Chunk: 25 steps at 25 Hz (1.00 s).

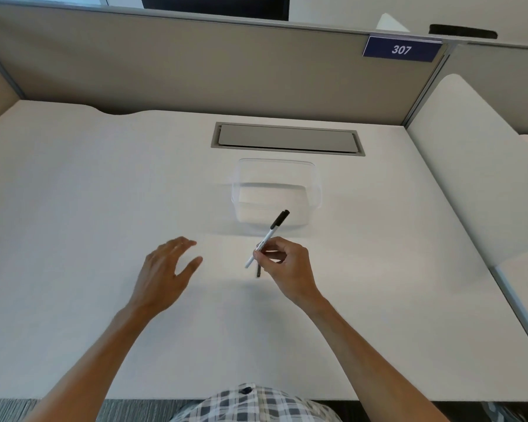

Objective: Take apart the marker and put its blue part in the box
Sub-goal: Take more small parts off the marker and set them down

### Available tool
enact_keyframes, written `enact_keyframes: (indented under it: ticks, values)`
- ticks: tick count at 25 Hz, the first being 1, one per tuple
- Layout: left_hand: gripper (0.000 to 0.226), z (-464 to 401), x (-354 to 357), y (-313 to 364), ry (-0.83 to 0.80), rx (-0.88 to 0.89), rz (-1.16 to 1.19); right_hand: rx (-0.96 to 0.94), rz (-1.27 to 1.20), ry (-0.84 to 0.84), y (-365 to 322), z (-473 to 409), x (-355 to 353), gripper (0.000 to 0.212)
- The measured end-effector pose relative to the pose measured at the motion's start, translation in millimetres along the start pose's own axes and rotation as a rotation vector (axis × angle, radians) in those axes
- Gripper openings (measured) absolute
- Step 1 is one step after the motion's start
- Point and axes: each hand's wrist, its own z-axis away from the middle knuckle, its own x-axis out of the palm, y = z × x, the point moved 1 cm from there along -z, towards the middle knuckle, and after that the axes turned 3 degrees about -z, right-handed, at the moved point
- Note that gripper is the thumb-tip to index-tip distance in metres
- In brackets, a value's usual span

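Checked black-and-white shirt (pixel 256 403) with a dark button, at the lower edge of the view; two bare forearms extend from either side of it over a white desk (pixel 73 208).

Left hand (pixel 165 269): palm down above the desk, fingers straight and slightly spread, holding nothing; whether it touches the surface cannot be told.

Right hand (pixel 290 269): fingers curled, thumb and fingertips pinching a slim marker with white barrel and black cap (pixel 267 239) around its lower half. Marker tilted, capped end pointing up and away toward the box, white end low and to the left. No blue part is discernible. Just below the fingers, a short dark sliver (pixel 258 271) shows near the desk; its nature cannot be told.

Clear rectangular plastic box (pixel 276 193): open-topped, on the desk just beyond the right hand; nothing visible inside. The marker's cap overlaps its near wall in view.

Grey recessed cable hatch (pixel 287 138): set in the desk behind the box.

Beige partition panel (pixel 195 65): along the far edge, bearing a blue plate reading 307 (pixel 401 49) at upper right.
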Motion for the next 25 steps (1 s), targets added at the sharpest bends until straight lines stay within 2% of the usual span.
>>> enact_keyframes:
  ticks: [2,4,8,12,17,21,25]
  values:
    - [0.073,12.3,19.9,-17.9,-0.089,0.024,-0.119,0.006,0.027,0.002,4.1,-2.1,6.8,0.007]
    - [0.077,23.3,34.0,-29.5,-0.134,0.027,-0.169,-0.028,0.130,-0.004,8.9,-4.6,14.2,0.007]
    - [0.069,32.2,46.6,-34.5,-0.120,0.026,-0.186,-0.087,0.389,-0.049,11.6,-3.2,24.3,0.006]
    - [0.065,30.9,47.0,-34.3,-0.100,0.028,-0.184,-0.088,0.564,-0.106,13.4,1.2,32.6,0.014]
    - [0.064,31.1,49.3,-35.9,-0.097,0.028,-0.187,-0.111,0.615,-0.079,14.4,1.9,32.8,0.014]
    - [0.062,31.7,49.3,-35.8,-0.085,0.033,-0.185,-0.181,0.527,0.018,6.1,-0.4,29.9,0.007]
    - [0.062,32.4,49.6,-35.9,-0.069,0.033,-0.179,-0.270,0.551,0.080,2.5,6.6,34.1,0.007]
